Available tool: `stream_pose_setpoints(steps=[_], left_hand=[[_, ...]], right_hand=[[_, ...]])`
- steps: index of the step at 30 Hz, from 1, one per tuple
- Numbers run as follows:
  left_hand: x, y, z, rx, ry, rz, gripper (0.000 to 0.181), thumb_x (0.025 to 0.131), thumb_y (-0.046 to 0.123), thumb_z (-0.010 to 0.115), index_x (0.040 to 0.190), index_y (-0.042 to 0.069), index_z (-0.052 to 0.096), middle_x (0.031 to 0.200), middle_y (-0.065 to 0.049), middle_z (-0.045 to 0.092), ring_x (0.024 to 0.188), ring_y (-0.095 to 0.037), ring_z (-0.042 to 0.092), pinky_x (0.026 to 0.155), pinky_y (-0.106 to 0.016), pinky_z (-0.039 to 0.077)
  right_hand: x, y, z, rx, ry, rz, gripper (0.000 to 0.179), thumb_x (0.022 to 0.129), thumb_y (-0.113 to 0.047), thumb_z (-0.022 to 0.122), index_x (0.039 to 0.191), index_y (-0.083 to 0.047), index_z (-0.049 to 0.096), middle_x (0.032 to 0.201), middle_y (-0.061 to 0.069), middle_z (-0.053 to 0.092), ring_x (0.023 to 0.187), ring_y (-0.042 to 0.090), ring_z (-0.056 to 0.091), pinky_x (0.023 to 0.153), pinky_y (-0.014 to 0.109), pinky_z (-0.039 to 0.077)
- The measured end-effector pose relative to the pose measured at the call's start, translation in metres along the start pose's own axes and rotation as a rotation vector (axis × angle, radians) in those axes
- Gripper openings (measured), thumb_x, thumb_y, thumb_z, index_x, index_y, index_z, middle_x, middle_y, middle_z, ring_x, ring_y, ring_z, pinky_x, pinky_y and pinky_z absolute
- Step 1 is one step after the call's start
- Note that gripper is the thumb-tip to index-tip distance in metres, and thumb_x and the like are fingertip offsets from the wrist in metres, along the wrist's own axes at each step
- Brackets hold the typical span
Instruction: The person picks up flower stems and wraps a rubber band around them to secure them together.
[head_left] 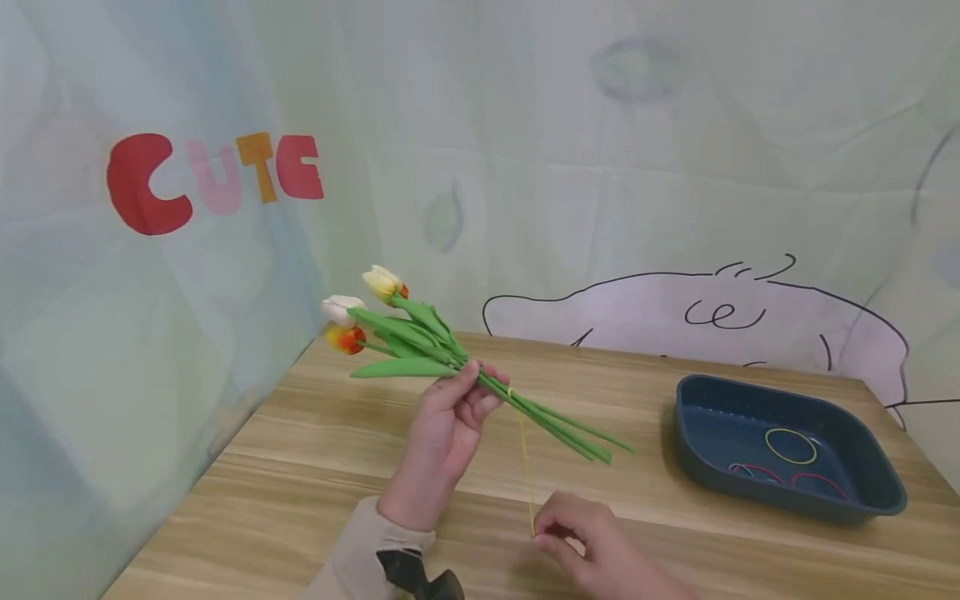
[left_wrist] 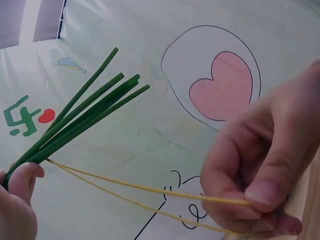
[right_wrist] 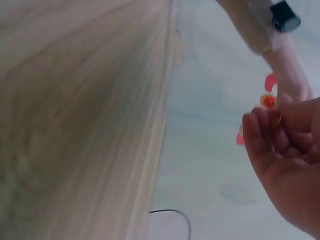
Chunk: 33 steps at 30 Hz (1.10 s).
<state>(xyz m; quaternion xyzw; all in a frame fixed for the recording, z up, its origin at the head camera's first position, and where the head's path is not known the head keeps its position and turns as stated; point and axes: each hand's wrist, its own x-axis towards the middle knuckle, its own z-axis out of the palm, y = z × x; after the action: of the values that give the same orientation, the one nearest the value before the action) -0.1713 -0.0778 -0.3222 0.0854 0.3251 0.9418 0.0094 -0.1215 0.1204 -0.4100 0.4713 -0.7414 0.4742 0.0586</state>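
A bunch of artificial tulips (head_left: 420,337) with white, yellow and orange heads is tilted above the table, heads to the upper left. My left hand (head_left: 453,412) grips its green stems (left_wrist: 85,120). Around the stems, just below that grip, sits a yellow rubber band (head_left: 527,458). My right hand (head_left: 588,542) pinches the band's other end between thumb and fingers. In the left wrist view the band runs as two taut strands from the stems to the right fingertips (left_wrist: 262,195). The right wrist view shows the right hand (right_wrist: 287,150) with a bit of yellow band at its fingers.
On the right of the wooden table (head_left: 300,467) stands a dark blue tray (head_left: 780,496). It holds a yellow rubber band (head_left: 791,446) and several red and light ones. Printed curtains (head_left: 450,167) hang along the left and back edges of the table.
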Motion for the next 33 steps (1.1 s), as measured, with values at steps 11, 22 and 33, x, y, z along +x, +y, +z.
stream_pose_setpoints(steps=[11,22,33], left_hand=[[0.011,-0.021,-0.016,0.359,0.055,0.318,0.016,0.095,-0.003,0.055,0.086,-0.004,0.068,0.076,-0.006,0.07,0.075,-0.017,0.072,0.075,-0.032,0.062],[0.011,-0.037,-0.023,0.667,-0.07,0.366,0.019,0.091,-0.002,0.062,0.088,-0.02,0.064,0.078,-0.023,0.07,0.075,-0.015,0.072,0.068,-0.03,0.063],[-0.001,-0.038,-0.014,0.652,-0.314,0.245,0.031,0.092,0.008,0.064,0.088,-0.022,0.06,0.082,-0.041,0.061,0.073,-0.015,0.072,0.067,-0.038,0.062]], right_hand=[[0.002,-0.025,0.011,-0.303,-0.001,-0.255,0.01,0.098,-0.014,0.056,0.092,-0.01,0.063,0.087,-0.004,0.058,0.075,0.001,0.054,0.069,0.0,0.044],[0.008,-0.061,-0.043,-0.211,0.229,-0.372,0.009,0.097,-0.007,0.054,0.091,-0.004,0.06,0.087,0.001,0.055,0.08,0.009,0.054,0.067,0.014,0.047],[-0.003,-0.06,-0.1,0.032,0.375,-0.296,0.009,0.092,0.012,0.053,0.092,0.007,0.06,0.087,0.007,0.055,0.082,0.013,0.05,0.059,0.02,0.043]])
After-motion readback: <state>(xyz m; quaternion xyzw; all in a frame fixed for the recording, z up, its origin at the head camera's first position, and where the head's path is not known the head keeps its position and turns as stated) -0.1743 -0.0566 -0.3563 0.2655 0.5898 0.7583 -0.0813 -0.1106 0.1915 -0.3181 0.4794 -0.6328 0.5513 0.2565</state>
